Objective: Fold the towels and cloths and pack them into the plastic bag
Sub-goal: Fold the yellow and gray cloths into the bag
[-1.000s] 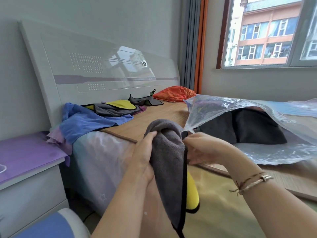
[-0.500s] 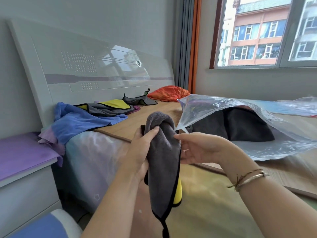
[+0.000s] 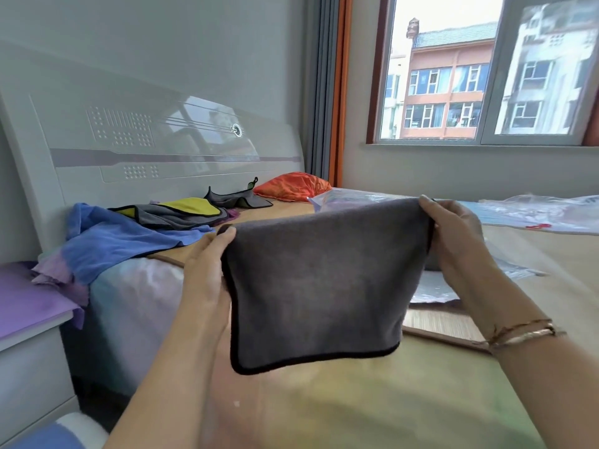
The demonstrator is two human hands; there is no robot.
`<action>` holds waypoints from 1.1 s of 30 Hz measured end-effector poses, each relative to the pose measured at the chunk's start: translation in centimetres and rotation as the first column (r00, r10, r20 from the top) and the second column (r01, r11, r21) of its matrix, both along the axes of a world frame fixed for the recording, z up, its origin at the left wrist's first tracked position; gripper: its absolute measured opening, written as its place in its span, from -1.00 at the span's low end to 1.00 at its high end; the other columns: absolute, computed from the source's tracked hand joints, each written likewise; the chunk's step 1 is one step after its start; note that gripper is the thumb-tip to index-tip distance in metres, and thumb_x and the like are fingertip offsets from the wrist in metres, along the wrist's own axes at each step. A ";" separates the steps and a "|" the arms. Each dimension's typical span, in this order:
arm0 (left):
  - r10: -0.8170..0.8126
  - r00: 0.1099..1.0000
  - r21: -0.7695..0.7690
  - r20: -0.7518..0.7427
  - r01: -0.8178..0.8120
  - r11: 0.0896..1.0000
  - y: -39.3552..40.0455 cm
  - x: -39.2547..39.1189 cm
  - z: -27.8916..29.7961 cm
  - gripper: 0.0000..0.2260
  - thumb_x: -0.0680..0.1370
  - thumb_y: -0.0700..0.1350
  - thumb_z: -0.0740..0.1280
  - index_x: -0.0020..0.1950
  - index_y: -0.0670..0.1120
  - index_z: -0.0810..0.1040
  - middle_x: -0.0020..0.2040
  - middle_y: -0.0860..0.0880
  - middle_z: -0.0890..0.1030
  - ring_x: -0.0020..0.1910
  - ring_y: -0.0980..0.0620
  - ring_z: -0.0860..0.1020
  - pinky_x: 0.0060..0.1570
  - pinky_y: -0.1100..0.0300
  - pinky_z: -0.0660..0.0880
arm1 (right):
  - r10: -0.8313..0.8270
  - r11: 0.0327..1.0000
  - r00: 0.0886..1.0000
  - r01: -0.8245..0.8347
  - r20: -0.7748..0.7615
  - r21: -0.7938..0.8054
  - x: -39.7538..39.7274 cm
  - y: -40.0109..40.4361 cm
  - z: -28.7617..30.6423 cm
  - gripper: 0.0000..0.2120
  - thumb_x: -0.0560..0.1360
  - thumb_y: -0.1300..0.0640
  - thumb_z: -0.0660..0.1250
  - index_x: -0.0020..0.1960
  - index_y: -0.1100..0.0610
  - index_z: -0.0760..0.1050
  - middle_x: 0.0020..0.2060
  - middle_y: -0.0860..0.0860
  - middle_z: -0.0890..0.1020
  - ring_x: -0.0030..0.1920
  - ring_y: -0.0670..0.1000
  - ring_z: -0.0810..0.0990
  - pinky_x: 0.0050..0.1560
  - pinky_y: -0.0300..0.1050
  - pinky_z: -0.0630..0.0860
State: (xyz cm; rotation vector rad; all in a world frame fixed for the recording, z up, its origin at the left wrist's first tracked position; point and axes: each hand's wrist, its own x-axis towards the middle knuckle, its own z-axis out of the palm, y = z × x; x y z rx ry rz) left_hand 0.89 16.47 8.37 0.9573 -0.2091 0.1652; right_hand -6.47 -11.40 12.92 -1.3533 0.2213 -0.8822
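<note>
A grey cloth (image 3: 319, 286) with a black hem hangs spread flat in the air in front of me. My left hand (image 3: 207, 264) pinches its upper left corner and my right hand (image 3: 453, 241) pinches its upper right corner. Behind the cloth lies the clear plastic bag (image 3: 518, 212) on the bed; most of it is hidden. Near the headboard lie a blue towel (image 3: 120, 238), a grey and yellow cloth (image 3: 181, 210), a dark grey cloth (image 3: 236, 199) and an orange cloth (image 3: 291, 186).
The wooden bed board (image 3: 453, 328) runs to the right under the bag. A white headboard (image 3: 146, 140) stands behind the cloths. A bedside cabinet with a purple top (image 3: 29, 306) is at the left. A window (image 3: 486, 69) is at the back right.
The grey cloth was bunched and hanging from my left hand; both hands have since pulled apart and stretched it out flat, hiding the bag's contents.
</note>
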 end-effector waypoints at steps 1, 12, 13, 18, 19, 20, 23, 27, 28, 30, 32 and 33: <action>0.029 0.999 0.030 0.025 -0.029 0.999 0.0 -0.1 0.1 -0.80 0.52 -0.15 0.37 -0.31 0.01 0.54 -0.24 0.07 0.57 -0.18 0.13 0.52 -0.10 0.20 0.38 | -0.030 0.998 0.999 0.032 0.021 -0.061 -0.8 -0.1 0.0 -0.84 0.48 -0.02 0.41 -0.19 0.03 0.53 -0.30 -0.06 0.54 -0.17 0.02 0.51 -0.19 0.01 0.51; -0.019 0.981 0.019 0.191 0.016 1.000 -1.2 -2.8 1.8 -0.88 0.57 -0.09 0.32 0.02 -0.05 0.64 -0.09 0.07 0.67 -0.10 0.17 0.59 -0.10 0.30 0.49 | 0.081 0.959 0.992 -0.052 0.094 -0.279 -5.9 -0.9 1.3 -0.87 0.53 0.20 0.35 -0.04 0.02 0.63 -0.12 -0.09 0.67 -0.10 -0.16 0.60 -0.26 -0.39 0.49; -0.024 0.984 0.024 0.179 0.020 1.000 -1.4 -2.8 1.8 -0.88 0.57 -0.09 0.31 0.00 -0.05 0.63 -0.12 0.07 0.66 -0.15 0.18 0.58 -0.15 0.31 0.49 | 0.071 0.955 0.995 -0.048 0.068 -0.293 -5.9 -0.8 1.1 -0.88 0.53 0.22 0.34 -0.06 0.05 0.64 -0.16 -0.08 0.67 -0.14 -0.17 0.60 -0.25 -0.39 0.48; -0.026 0.992 -0.016 0.123 0.029 0.999 -1.5 -2.7 1.8 -0.87 0.58 -0.08 0.32 -0.05 -0.07 0.64 -0.21 0.07 0.66 -0.23 0.15 0.58 -0.21 0.29 0.51 | -0.036 0.948 0.999 0.035 0.004 -0.315 -5.0 -1.1 0.3 -0.88 0.56 0.14 0.32 -0.13 0.09 0.59 -0.20 -0.02 0.61 -0.17 -0.11 0.54 -0.09 -0.27 0.44; -0.014 0.991 0.005 0.137 0.013 1.000 -1.3 -2.7 1.8 -0.87 0.58 -0.08 0.32 -0.06 -0.07 0.64 -0.24 0.10 0.66 -0.27 0.18 0.57 -0.26 0.31 0.49 | -0.061 0.955 0.998 0.056 -0.008 -0.293 -4.9 -1.3 0.3 -0.81 0.56 0.08 0.32 -0.21 0.09 0.53 -0.23 0.02 0.55 -0.18 -0.07 0.50 -0.09 -0.21 0.41; 0.000 0.989 0.022 0.148 -0.003 1.000 -1.0 -2.6 1.8 -0.89 0.58 -0.09 0.32 -0.07 -0.06 0.64 -0.26 0.13 0.65 -0.30 0.21 0.55 -0.31 0.32 0.46 | -0.086 0.960 0.996 0.076 -0.022 -0.270 -4.8 -1.4 0.3 -0.74 0.55 0.01 0.33 -0.26 0.10 0.46 -0.25 0.07 0.47 -0.18 -0.03 0.46 -0.08 -0.14 0.38; 0.015 0.990 0.061 0.140 -0.024 0.998 -0.4 -2.5 1.7 -0.90 0.54 -0.17 0.37 -0.14 -0.03 0.65 -0.27 0.14 0.64 -0.28 0.19 0.54 -0.24 0.25 0.44 | -0.110 0.974 0.993 0.101 -0.031 -0.205 -4.7 -1.6 0.3 -0.66 0.46 -0.15 0.38 -0.20 0.11 0.43 -0.23 0.06 0.35 -0.19 0.06 0.33 -0.09 -0.03 0.32; 0.024 0.988 0.175 0.155 -0.051 0.983 0.0 -2.5 1.4 -0.77 0.55 -0.24 0.32 -0.22 0.00 0.67 -0.31 0.16 0.62 -0.31 0.19 0.52 -0.29 0.20 0.35 | -0.108 0.986 0.992 0.099 -0.063 -0.134 -4.1 -1.0 0.3 -0.66 0.46 -0.13 0.41 -0.27 0.08 0.42 -0.29 0.08 0.32 -0.21 0.08 0.34 -0.27 -0.07 0.34; 0.028 0.987 0.190 0.159 -0.058 0.980 0.1 -2.5 1.2 -0.80 0.55 -0.25 0.31 -0.15 -0.01 0.66 -0.27 0.14 0.62 -0.27 0.17 0.52 -0.28 0.19 0.36 | -0.111 0.986 0.991 0.101 -0.071 -0.132 -4.0 -0.8 0.2 -0.66 0.47 -0.13 0.41 -0.30 0.07 0.42 -0.32 0.06 0.34 -0.22 0.07 0.35 -0.30 -0.08 0.34; 0.045 0.986 0.213 0.163 -0.080 0.974 0.3 -2.2 1.0 -0.83 0.57 -0.26 0.29 0.01 -0.05 0.64 -0.16 0.08 0.64 -0.15 0.10 0.54 -0.19 0.17 0.41 | -0.111 0.984 0.992 0.100 -0.063 -0.150 -3.5 -0.6 0.0 -0.72 0.48 -0.08 0.41 -0.29 0.06 0.49 -0.35 -0.01 0.43 -0.23 0.03 0.40 -0.24 -0.09 0.37; 0.064 0.984 0.222 0.165 -0.101 0.970 0.4 -1.9 1.0 -0.81 0.57 -0.27 0.29 0.11 -0.09 0.62 -0.09 0.06 0.64 -0.08 0.07 0.55 -0.11 0.17 0.44 | -0.074 0.978 0.994 0.058 -0.076 -0.199 -3.1 -0.2 0.0 -0.88 0.50 0.04 0.40 -0.15 0.06 0.54 -0.29 -0.03 0.54 -0.26 -0.03 0.46 -0.25 -0.14 0.41; 0.066 0.983 0.228 0.171 -0.105 0.968 0.4 -2.0 1.1 -0.79 0.56 -0.27 0.30 0.15 -0.10 0.61 -0.07 0.06 0.65 -0.06 0.08 0.56 -0.08 0.18 0.45 | -0.056 0.972 0.993 0.029 -0.107 -0.232 -3.0 0.0 0.2 -0.96 0.51 0.11 0.39 -0.08 0.05 0.53 -0.23 -0.01 0.59 -0.28 -0.03 0.51 -0.30 -0.17 0.44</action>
